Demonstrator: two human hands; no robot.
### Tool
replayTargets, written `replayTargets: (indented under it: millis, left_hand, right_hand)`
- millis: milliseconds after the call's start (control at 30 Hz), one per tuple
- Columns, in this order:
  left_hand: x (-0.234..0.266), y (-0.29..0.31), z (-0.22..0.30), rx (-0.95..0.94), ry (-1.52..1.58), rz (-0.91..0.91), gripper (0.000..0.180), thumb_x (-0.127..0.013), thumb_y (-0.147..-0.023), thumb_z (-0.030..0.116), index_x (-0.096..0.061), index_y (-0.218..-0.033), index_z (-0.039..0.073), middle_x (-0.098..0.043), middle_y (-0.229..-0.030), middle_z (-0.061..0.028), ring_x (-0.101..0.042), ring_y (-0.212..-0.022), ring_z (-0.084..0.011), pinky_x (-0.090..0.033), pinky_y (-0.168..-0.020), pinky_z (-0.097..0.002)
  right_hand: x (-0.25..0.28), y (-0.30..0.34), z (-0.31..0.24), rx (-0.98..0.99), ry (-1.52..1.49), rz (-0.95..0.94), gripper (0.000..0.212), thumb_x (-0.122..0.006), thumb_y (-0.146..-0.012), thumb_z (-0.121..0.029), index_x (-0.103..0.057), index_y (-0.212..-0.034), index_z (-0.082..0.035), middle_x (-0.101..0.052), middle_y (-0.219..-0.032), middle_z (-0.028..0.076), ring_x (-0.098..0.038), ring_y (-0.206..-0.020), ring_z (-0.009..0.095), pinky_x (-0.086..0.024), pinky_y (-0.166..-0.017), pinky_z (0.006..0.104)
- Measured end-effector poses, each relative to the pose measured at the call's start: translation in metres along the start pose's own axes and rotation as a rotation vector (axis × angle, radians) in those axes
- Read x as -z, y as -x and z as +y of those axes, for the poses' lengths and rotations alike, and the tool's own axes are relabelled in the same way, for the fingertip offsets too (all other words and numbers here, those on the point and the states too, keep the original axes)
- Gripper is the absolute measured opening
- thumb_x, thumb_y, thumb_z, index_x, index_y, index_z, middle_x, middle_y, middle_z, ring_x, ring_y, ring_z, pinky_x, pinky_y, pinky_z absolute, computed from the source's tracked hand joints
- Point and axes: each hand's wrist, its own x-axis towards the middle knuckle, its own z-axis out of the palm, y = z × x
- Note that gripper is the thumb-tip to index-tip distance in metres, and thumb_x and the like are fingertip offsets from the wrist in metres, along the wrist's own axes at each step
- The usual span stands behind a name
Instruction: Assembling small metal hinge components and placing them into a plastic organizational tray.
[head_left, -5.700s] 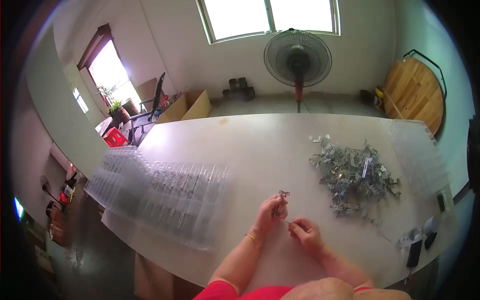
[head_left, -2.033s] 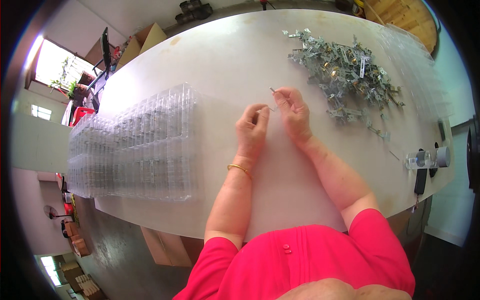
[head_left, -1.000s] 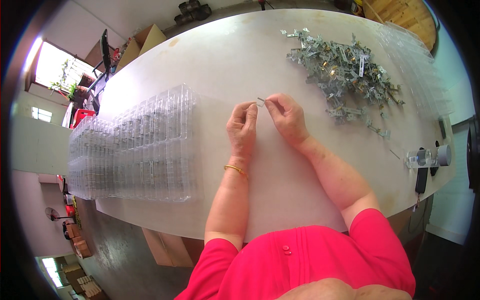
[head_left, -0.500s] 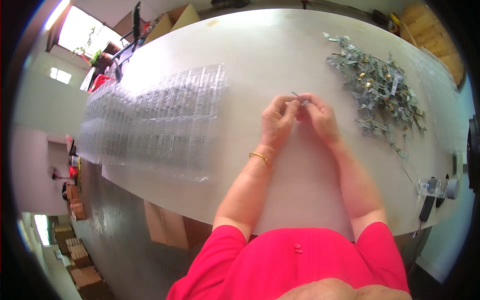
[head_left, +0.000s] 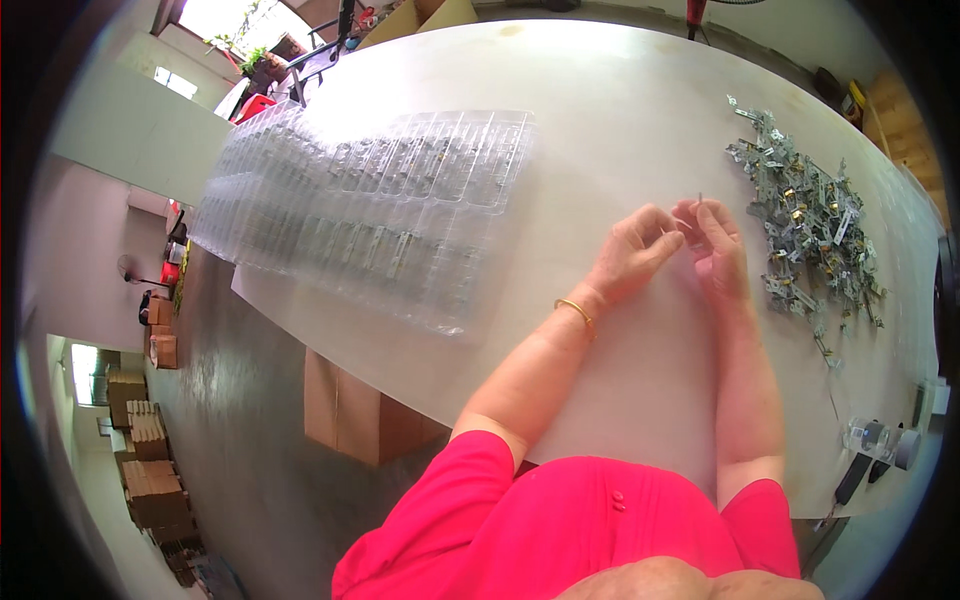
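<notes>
Two bare hands meet over the white table point(head_left: 575, 90), right of the middle. The step in hand looks like working on one small part with the fingertips, and that seems to call for a light, steady pinch. The right hand point(head_left: 722, 250) is curled, with thumb and fingers pressed together on a thin grey piece point(head_left: 700, 198) whose tip pokes up on the far side. The left hand point(head_left: 630, 252) is half curled just beside it; I cannot tell if it grips anything. On the right lies a pile of metal brackets point(head_left: 812, 225). On the left, see-through plastic trays point(head_left: 508, 160) hold metal parts point(head_left: 402, 248).
</notes>
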Motion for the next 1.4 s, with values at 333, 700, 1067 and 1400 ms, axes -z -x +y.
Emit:
replayTargets:
  millis: [333,700,1067,1400]
  left_hand:
    - [0.010,-0.007,0.012,0.287,0.165,0.106,0.020,-0.064,-0.098,0.026,-0.060,-0.098,0.006,-0.055,-0.072,0.0050,-0.048,-0.059,-0.0023,-0.037,-0.050,-0.0201]
    - [0.024,-0.008,0.010,0.300,0.579,-0.033,0.050,-0.039,-0.105,0.039,-0.057,-0.123,-0.004,-0.069,-0.099,-0.0162,-0.066,-0.081,-0.0230,-0.051,-0.074,-0.0338]
    - [0.010,-0.006,0.007,0.107,0.247,0.094,0.032,-0.055,-0.104,0.017,-0.059,-0.133,0.006,-0.062,-0.132,-0.0083,-0.058,-0.122,-0.0172,-0.051,-0.098,-0.0332]
    - [0.021,-0.004,0.005,0.201,0.463,0.153,0.027,-0.050,-0.106,0.025,-0.062,-0.099,0.003,-0.066,-0.082,-0.0064,-0.065,-0.075,-0.0173,-0.055,-0.074,-0.0313]
  right_hand:
    - [-0.016,0.014,-0.005,0.318,0.374,-0.133,0.008,-0.059,-0.099,-0.005,-0.066,-0.104,-0.005,-0.065,-0.117,0.008,-0.060,-0.107,0.014,-0.048,-0.096,0.0292]
    - [-0.012,0.003,0.002,0.230,-0.077,0.046,0.012,-0.059,-0.100,-0.009,-0.066,-0.107,-0.003,-0.069,-0.105,0.008,-0.067,-0.097,0.016,-0.056,-0.090,0.0322]
    - [-0.013,0.002,0.009,-0.029,-0.368,0.150,0.012,-0.059,-0.100,-0.012,-0.062,-0.106,-0.002,-0.066,-0.107,0.008,-0.066,-0.095,0.018,-0.058,-0.089,0.0327]
    - [-0.044,0.018,-0.004,0.172,0.328,0.196,0.012,-0.066,-0.098,-0.017,-0.068,-0.102,-0.006,-0.064,-0.083,-0.001,-0.058,-0.076,0.006,-0.050,-0.070,0.0227]
